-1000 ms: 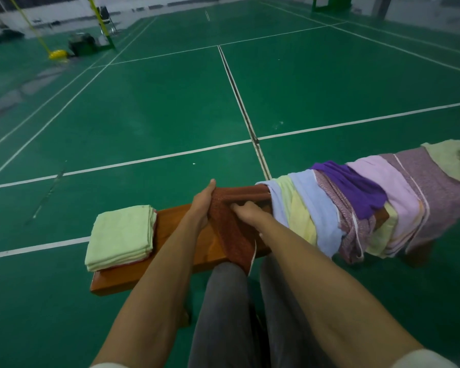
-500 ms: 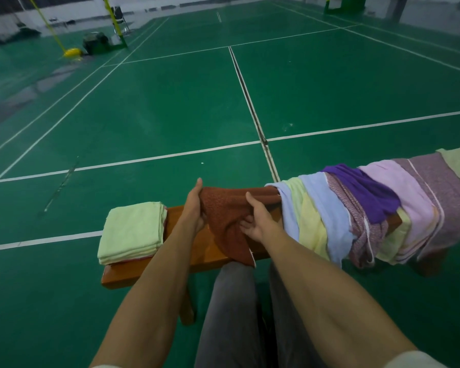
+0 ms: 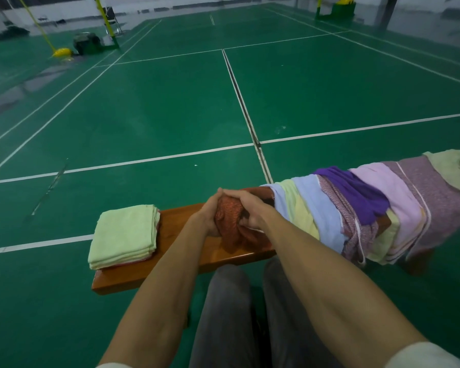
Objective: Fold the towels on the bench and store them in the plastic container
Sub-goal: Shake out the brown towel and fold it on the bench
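Head view, looking down over your forearms to a wooden bench [image 3: 181, 221] on a green court floor [image 3: 157, 115] with white lines. Your left hand [image 3: 210, 216] and right hand [image 3: 247, 208] meet at mid-bench, both wrapped around a rust-red towel [image 3: 230, 216] that is bunched between them; fingertips of the two hands touch at the top of the bundle. Left fingers [image 3: 215, 200] curl over the towel's left side; the right hand grips its right side, knuckles up. The towel's lower part sags in folds onto the bench's near edge, and a strip of the same red cloth runs behind your right hand toward the pile. At the bench's left end sits a folded stack of pale green towels [image 3: 124, 235], squared up, with a thin pink edge showing under it; it lies well apart from your hands. To the right of your hands, unfolded towels are draped across the bench, overlapping one another: a light blue towel [image 3: 320, 208], a pale yellow one [image 3: 294, 205], a dark purple one [image 3: 356, 192], a pink one [image 3: 383, 189], a mauve one [image 3: 436, 192], and an olive cloth [image 3: 454, 168] at the far right. Grey trousers [image 3: 223, 314] show below the bench. Yellow net posts [image 3: 105, 17] stand at the far left of the court. No plastic container appears in view.
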